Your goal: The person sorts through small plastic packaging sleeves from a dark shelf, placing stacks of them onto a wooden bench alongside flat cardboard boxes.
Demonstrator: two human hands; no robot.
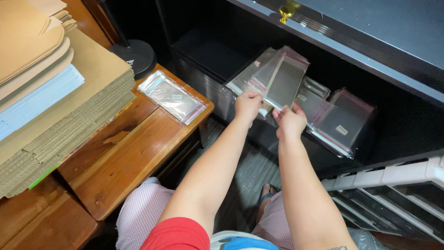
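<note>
Dark shelf ahead: my left hand (248, 104) and right hand (289, 121) both pinch a clear sleeve (283, 82) above its stack. I judge picking underway; next, lift it free cleanly.

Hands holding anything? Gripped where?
Both hands, left hand and right hand, pinch one clear plastic sleeve at its near bottom edge.

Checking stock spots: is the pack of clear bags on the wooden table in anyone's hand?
No. The pack of clear bags lies flat on the wooden table.
</note>
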